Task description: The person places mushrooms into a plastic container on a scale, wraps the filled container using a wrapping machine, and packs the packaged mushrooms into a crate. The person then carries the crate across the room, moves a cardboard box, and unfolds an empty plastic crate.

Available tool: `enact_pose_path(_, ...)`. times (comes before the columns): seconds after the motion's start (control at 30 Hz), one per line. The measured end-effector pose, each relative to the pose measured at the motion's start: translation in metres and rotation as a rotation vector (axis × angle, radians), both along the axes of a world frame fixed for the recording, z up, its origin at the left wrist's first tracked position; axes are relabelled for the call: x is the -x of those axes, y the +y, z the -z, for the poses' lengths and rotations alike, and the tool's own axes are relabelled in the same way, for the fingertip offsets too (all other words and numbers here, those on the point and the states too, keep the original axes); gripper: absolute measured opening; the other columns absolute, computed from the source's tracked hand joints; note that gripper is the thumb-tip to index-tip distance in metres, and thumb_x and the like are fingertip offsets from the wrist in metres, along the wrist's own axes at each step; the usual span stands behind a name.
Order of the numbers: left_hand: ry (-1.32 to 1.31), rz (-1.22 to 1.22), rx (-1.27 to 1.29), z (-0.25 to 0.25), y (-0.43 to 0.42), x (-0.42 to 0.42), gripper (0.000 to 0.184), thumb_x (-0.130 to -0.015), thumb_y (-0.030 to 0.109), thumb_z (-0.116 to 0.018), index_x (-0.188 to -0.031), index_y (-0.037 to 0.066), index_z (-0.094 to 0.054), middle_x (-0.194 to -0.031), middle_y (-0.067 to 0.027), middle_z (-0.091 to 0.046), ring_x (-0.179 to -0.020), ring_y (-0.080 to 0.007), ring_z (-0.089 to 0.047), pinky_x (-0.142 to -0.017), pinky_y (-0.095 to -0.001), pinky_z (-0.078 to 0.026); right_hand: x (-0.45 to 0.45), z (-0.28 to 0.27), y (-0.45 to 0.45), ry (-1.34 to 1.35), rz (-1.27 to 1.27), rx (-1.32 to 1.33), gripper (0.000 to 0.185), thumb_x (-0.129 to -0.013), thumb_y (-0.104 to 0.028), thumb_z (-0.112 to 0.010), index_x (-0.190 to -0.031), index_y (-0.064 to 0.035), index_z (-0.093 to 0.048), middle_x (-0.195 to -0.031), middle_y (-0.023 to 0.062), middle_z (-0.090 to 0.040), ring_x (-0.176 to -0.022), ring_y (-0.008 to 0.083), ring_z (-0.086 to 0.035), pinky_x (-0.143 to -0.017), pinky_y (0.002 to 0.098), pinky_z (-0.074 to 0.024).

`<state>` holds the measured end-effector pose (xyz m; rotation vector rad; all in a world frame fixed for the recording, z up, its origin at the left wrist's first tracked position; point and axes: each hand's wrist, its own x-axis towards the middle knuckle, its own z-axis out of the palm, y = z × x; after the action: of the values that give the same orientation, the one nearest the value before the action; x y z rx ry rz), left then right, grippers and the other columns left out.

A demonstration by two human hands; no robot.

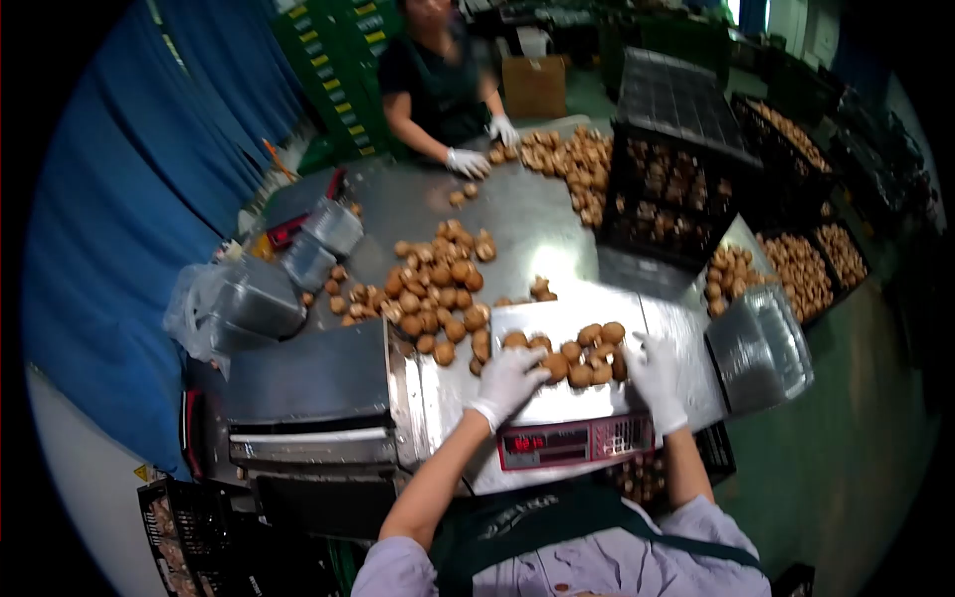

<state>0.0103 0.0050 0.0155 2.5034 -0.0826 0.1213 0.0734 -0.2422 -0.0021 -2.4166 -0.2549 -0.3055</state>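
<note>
Brown mushrooms (589, 350) lie in a loose group on the metal pan of a digital scale (557, 408), whose red panel with a lit display faces me. My left hand (509, 383), in a white glove, is at the left side of the group, its fingers apart and touching mushrooms there. At the right side is my right hand (655, 380), also gloved, with spread fingers beside the outermost mushrooms. Neither hand visibly grips a mushroom. A larger heap of mushrooms (435, 284) rests on the steel table (388, 199) beyond the scale, to the left.
Stacked clear plastic trays stand at right (761, 343) and left (261, 303). Black crates (667, 189) of mushrooms rise at the right back. Across the table, a person in an apron (438, 90) has gloved hands near another mushroom heap (582, 164). A dark-topped machine (308, 378) sits left.
</note>
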Motion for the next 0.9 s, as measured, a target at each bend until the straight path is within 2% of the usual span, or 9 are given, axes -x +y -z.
enact_pose_path(0.03, 0.024, -0.007, 0.026, 0.001, 0.002, 0.000, 0.032, -0.080, 0.031, -0.065, -0.105, 0.011, -0.066, -0.099, -0.0105, -0.064, -0.092, -0.0274, -0.060, -0.082, -0.0334, -0.048, 0.010, -0.021, 0.012, 0.008, -0.080, 0.003, 0.041, -0.073, -0.034, -0.068, -0.104, -0.0076, -0.062, -0.094, 0.0149, -0.063, -0.088, 0.0317, -0.059, -0.075, 0.0374, -0.0484)
enact_pose_path(0.1, -0.019, -0.016, 0.098, 0.017, 0.008, -0.004, 0.028, -0.079, 0.029, -0.065, -0.100, 0.010, -0.068, -0.096, -0.0108, -0.066, -0.091, -0.0261, -0.062, -0.080, -0.0330, -0.048, 0.015, -0.033, 0.034, -0.204, -0.420, -0.061, 0.049, -0.069, -0.036, -0.072, -0.108, -0.0081, -0.060, -0.104, 0.0127, -0.060, -0.096, 0.0306, -0.056, -0.082, 0.0382, -0.0454)
enact_pose_path(0.17, 0.078, -0.030, 0.145, 0.008, 0.008, -0.007, 0.026, -0.078, 0.029, -0.066, -0.095, 0.010, -0.069, -0.091, -0.0111, -0.067, -0.085, -0.0266, -0.063, -0.077, -0.0327, -0.049, 0.022, -0.024, 0.053, -0.271, -0.504, 0.146, 0.056, -0.066, -0.037, -0.073, -0.112, -0.0096, -0.057, -0.112, 0.0098, -0.057, -0.106, 0.0290, -0.051, -0.092, 0.0407, -0.0386)
enact_pose_path(0.2, 0.081, -0.031, 0.127, 0.006, 0.009, -0.008, 0.025, -0.078, 0.029, -0.065, -0.094, 0.010, -0.069, -0.088, -0.0118, -0.067, -0.082, -0.0275, -0.064, -0.075, -0.0326, -0.050, 0.023, -0.017, 0.061, -0.215, -0.532, 0.178, 0.057, -0.066, -0.036, -0.074, -0.114, -0.0105, -0.057, -0.115, 0.0084, -0.056, -0.109, 0.0273, -0.049, -0.098, 0.0446, -0.0326)
enact_pose_path(0.3, 0.156, 0.022, 0.070, 0.003, 0.013, -0.014, 0.025, -0.079, 0.031, -0.063, -0.094, 0.011, -0.069, -0.087, -0.0125, -0.066, -0.081, -0.0275, -0.064, -0.073, -0.0333, -0.049, 0.021, 0.002, 0.071, -0.289, -0.488, 0.186, 0.054, -0.066, -0.036, -0.073, -0.112, -0.0107, -0.059, -0.108, 0.0068, -0.060, -0.106, 0.0256, -0.050, -0.099, 0.0496, -0.0290)
enact_pose_path(0.4, 0.202, 0.031, 0.084, 0.001, 0.014, -0.017, 0.024, -0.079, 0.030, -0.062, -0.092, 0.010, -0.068, -0.083, -0.0124, -0.066, -0.078, -0.0279, -0.064, -0.072, -0.0344, -0.050, 0.024, 0.005, 0.072, -0.302, -0.459, 0.160, 0.052, -0.066, -0.035, -0.073, -0.110, -0.0106, -0.060, -0.104, 0.0056, -0.061, -0.105, 0.0250, -0.050, -0.099, 0.0506, -0.0276)
enact_pose_path(0.63, 0.163, -0.100, 0.038, 0.009, 0.004, -0.018, 0.022, -0.074, 0.024, -0.061, -0.088, 0.009, -0.068, -0.077, -0.0129, -0.066, -0.072, -0.0280, -0.064, -0.069, -0.0338, -0.050, 0.020, 0.008, 0.072, -0.298, -0.474, 0.140, 0.051, -0.065, -0.034, -0.074, -0.108, -0.0102, -0.060, -0.101, 0.0050, -0.062, -0.103, 0.0242, -0.051, -0.099, 0.0503, -0.0273)
enact_pose_path(0.77, 0.106, -0.109, 0.173, 0.017, 0.005, -0.018, 0.019, -0.073, 0.021, -0.060, -0.084, 0.009, -0.069, -0.077, -0.0134, -0.066, -0.071, -0.0272, -0.065, -0.069, -0.0325, -0.051, 0.021, 0.007, 0.071, -0.302, -0.474, 0.121, 0.052, -0.065, -0.033, -0.074, -0.109, -0.0103, -0.059, -0.101, 0.0048, -0.062, -0.103, 0.0242, -0.051, -0.099, 0.0500, -0.0272)
enact_pose_path(0.9, 0.109, -0.073, 0.145, 0.008, 0.009, -0.017, 0.020, -0.074, 0.021, -0.059, -0.087, 0.010, -0.070, -0.077, -0.0128, -0.067, -0.069, -0.0264, -0.065, -0.069, -0.0315, -0.051, 0.021, 0.007, 0.072, -0.309, -0.473, 0.115, 0.052, -0.065, -0.033, -0.074, -0.109, -0.0102, -0.058, -0.101, 0.0050, -0.061, -0.103, 0.0241, -0.051, -0.100, 0.0495, -0.0273)
